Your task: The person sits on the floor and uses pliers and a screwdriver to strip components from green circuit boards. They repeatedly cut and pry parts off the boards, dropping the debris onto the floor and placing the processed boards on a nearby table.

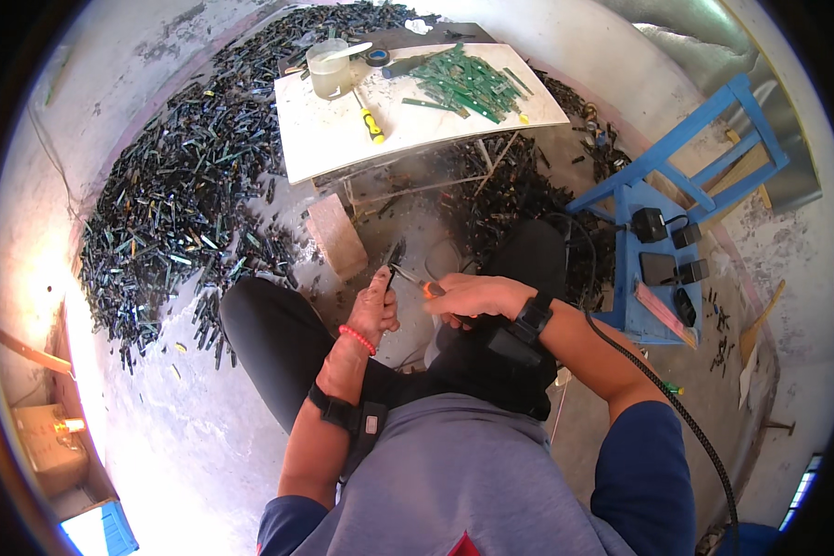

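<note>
In front of my lap, my left hand (373, 308) is closed, with a red bead bracelet at its wrist. A thin dark strip (390, 277) stands up from between its thumb and fingers. My right hand (477, 297) is wrapped round an orange-handled tool (430, 289) with a slim metal front end. That metal end points left and meets the strip or lies right beside it; I cannot tell which. Most of the handle is hidden in my palm, so whether it is a pair of pliers or a screwdriver does not show.
Ahead, a white-topped table (306, 139) bears green circuit-board strips (468, 83), a plastic tub (330, 70) and a yellow-black screwdriver (372, 125). A heap of dark strips (176, 185) covers the floor at left. A brick-like block (337, 236) stands before me; a blue chair (635, 278) is at right.
</note>
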### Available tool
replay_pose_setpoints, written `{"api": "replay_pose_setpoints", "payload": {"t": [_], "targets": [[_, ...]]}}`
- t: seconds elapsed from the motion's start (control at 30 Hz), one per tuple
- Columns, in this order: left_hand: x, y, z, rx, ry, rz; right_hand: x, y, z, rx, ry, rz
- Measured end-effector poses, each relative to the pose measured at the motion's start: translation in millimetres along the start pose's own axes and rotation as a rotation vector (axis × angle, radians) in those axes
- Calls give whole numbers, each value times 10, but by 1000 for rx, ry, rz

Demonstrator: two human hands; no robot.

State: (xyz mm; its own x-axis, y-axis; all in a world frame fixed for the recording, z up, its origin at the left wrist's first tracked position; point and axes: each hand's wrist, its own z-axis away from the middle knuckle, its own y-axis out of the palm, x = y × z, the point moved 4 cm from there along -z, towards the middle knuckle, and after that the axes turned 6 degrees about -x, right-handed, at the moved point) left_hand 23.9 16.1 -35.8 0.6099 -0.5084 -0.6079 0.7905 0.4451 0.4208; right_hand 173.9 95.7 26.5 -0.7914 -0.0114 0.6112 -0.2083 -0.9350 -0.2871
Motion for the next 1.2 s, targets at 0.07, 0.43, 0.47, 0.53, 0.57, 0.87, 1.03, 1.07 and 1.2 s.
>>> {"api": "replay_pose_setpoints", "payload": {"t": [0.07, 0.43, 0.47, 0.53, 0.57, 0.87, 1.03, 1.07, 1.2], "targets": [[5, -7, 7, 6, -5, -12, 53, -2, 71, -13, -25, -106], [-1, 87, 78, 116, -24, -35, -17, -60, 190, 154, 112, -165], [-7, 96, 93, 122, -23, -40, 5, -75, 221, 155, 127, -160], [-8, 121, 106, 131, -39, -42, 40, -128, 282, 145, 141, -102], [-6, 129, 107, 135, -46, -43, 41, -146, 299, 141, 148, -73], [45, 108, 79, 143, -49, -156, -23, -132, 286, 109, 120, -108], [32, 126, 86, 161, -21, -93, -111, -59, 243, 6, 50, -149], [25, 129, 92, 164, -20, -80, -125, -46, 227, -22, 25, -126], [15, 173, 134, 224, -48, -78, -159, -39, 191, -501, -368, 507]]}}
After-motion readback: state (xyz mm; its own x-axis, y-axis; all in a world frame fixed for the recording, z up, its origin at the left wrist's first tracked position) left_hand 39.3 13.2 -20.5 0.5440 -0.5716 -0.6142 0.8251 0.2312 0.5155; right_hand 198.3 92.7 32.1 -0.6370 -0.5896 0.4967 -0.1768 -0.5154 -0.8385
